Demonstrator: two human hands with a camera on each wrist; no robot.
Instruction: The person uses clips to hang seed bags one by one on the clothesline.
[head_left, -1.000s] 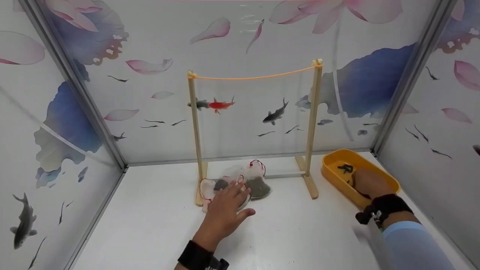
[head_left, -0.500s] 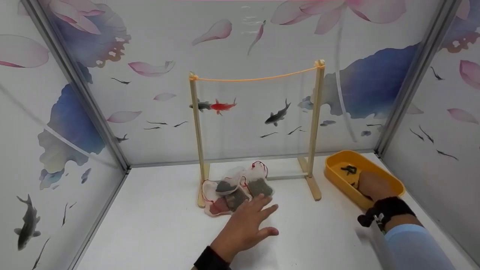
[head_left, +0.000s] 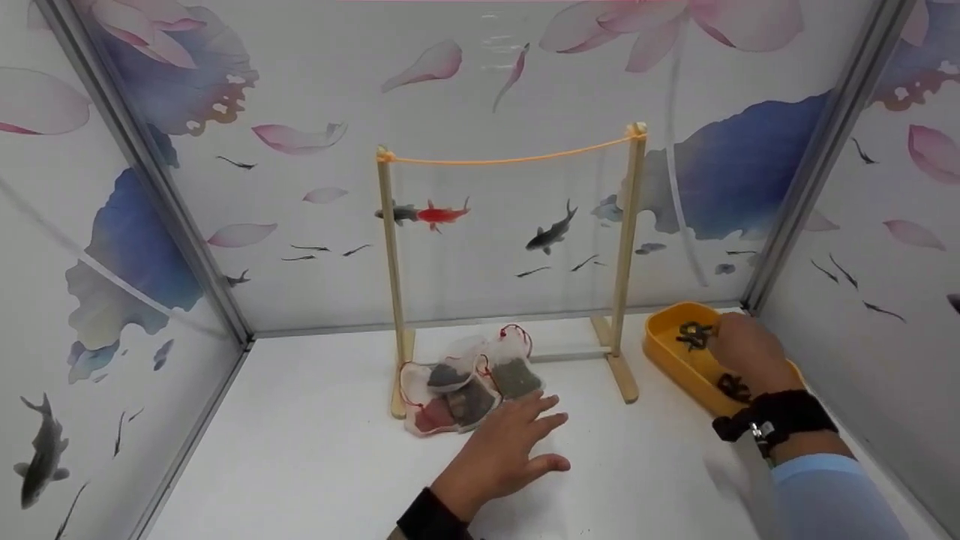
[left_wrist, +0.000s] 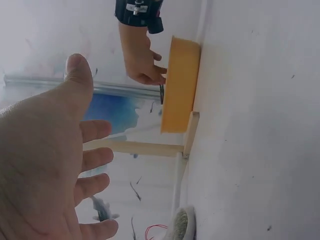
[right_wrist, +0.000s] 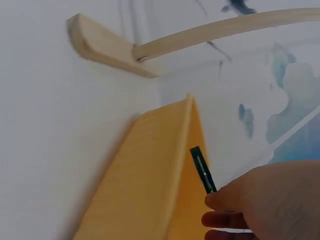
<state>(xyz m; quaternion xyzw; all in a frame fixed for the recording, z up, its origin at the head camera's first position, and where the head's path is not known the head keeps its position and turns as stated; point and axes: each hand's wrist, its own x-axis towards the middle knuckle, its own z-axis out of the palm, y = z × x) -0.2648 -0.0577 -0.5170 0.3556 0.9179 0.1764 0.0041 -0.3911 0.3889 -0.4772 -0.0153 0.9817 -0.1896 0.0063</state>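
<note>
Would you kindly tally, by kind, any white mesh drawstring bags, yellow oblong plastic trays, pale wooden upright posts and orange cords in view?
White mesh drawstring bags: 4
Yellow oblong plastic tray: 1
Pale wooden upright posts: 2
Orange cord: 1
Total: 8

Flat, greyish light fills the head view, with small glare streaks high on the white, flower-printed back wall (head_left: 487,251) and soft shadows on the smooth white bench (head_left: 615,457). The right wrist view blurs the yellow, round-cornered tray (right_wrist: 142,170) and bows the pale wooden post (right_wrist: 225,29).
</note>
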